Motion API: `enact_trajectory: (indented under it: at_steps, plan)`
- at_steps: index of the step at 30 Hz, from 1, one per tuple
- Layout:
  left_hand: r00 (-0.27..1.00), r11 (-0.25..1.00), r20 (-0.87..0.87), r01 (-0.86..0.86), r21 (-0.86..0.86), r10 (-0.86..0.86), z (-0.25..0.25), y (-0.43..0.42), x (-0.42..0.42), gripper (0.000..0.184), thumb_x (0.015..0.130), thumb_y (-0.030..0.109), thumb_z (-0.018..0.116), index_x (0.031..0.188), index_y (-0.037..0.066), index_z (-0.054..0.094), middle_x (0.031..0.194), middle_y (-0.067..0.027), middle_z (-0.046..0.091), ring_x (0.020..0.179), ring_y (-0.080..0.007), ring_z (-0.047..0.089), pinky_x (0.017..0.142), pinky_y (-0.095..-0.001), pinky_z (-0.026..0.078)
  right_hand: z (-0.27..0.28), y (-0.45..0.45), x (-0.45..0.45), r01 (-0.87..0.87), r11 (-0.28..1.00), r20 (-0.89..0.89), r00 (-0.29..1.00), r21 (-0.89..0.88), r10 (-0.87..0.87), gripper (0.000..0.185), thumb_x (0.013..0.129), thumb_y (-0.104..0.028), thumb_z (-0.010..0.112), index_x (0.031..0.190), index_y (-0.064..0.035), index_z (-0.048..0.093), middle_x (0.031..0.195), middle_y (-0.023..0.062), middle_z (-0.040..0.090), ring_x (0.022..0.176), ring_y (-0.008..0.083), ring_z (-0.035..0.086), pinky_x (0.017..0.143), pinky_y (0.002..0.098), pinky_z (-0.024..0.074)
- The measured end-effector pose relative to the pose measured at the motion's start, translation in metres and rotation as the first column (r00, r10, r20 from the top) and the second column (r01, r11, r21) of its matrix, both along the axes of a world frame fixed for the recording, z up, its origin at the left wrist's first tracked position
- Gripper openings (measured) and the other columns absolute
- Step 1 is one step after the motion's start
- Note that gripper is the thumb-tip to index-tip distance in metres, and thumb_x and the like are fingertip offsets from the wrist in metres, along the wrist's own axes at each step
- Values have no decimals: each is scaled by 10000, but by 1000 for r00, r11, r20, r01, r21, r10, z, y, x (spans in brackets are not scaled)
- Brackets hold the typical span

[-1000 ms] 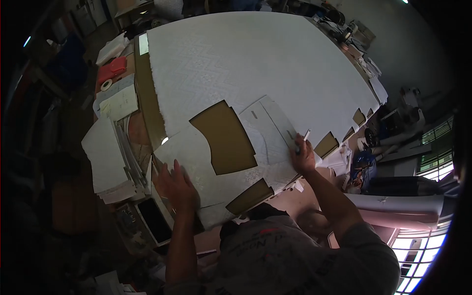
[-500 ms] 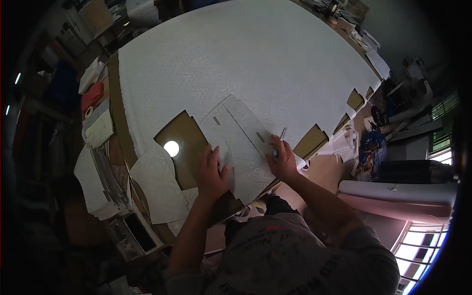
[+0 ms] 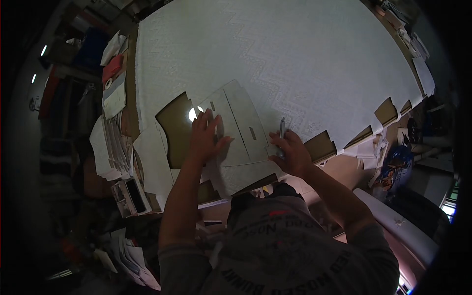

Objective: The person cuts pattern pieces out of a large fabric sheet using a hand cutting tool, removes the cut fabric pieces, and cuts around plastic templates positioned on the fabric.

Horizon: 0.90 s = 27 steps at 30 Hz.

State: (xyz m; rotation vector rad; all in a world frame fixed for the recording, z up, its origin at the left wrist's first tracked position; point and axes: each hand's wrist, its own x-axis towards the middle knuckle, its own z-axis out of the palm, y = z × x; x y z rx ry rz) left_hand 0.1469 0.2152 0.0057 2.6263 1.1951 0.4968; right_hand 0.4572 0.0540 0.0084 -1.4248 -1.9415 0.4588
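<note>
A pale pattern piece (image 3: 238, 123) with a long slit and two short slots lies on white patterned fabric (image 3: 314, 73). Over its left edge rests my left hand (image 3: 202, 140), fingers spread and pressing flat, beside a cut-out where the brown table (image 3: 178, 140) shows. My right hand (image 3: 293, 155) is at the piece's right edge, closed around a slim silvery pen (image 3: 282, 128) that points up and away from me. The pen's lower end is hidden by the fingers.
Cut fabric pieces (image 3: 150, 152) lie at the left, near stacked paper patterns (image 3: 112, 152) and an open box (image 3: 132, 196). A red bundle (image 3: 113, 68) sits on the left edge. Fabric rolls (image 3: 393, 223) stand at the lower right, beyond the table.
The camera view has shifted, and the table appears turned. The pattern piece lies more upright in view. My left hand has moved up along its left edge; my right hand keeps the pen.
</note>
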Motion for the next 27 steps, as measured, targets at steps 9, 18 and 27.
enact_trajectory:
  at_steps: [9,18,27]
  plan:
    - [991,1000,135,-26,15,24,1,-3,4,757,860,520,777,1450,86,581,1570,-244,452,1484,-486,345,1207,-595,315,6,0,-8,20,999,27,999,-34,-19,665,723,-199,915,1270,-105,549,1453,126,620,1301,412,553,1098,511,455]
    - [986,999,160,-43,-8,43,-2,-4,1,750,867,506,755,1443,56,588,1597,-258,420,1499,-491,316,1218,-599,289,1,-4,-27,31,999,54,998,-40,-29,634,751,-119,890,1278,-105,539,1469,143,609,1396,448,494,1146,544,431]
    - [988,999,153,-38,14,36,-10,-3,0,795,867,546,751,1463,52,568,1608,-264,405,1489,-525,312,1208,-614,297,3,-5,-31,66,995,74,995,-70,-60,612,768,-161,882,1272,-99,542,1465,142,607,1408,441,485,1153,538,422]
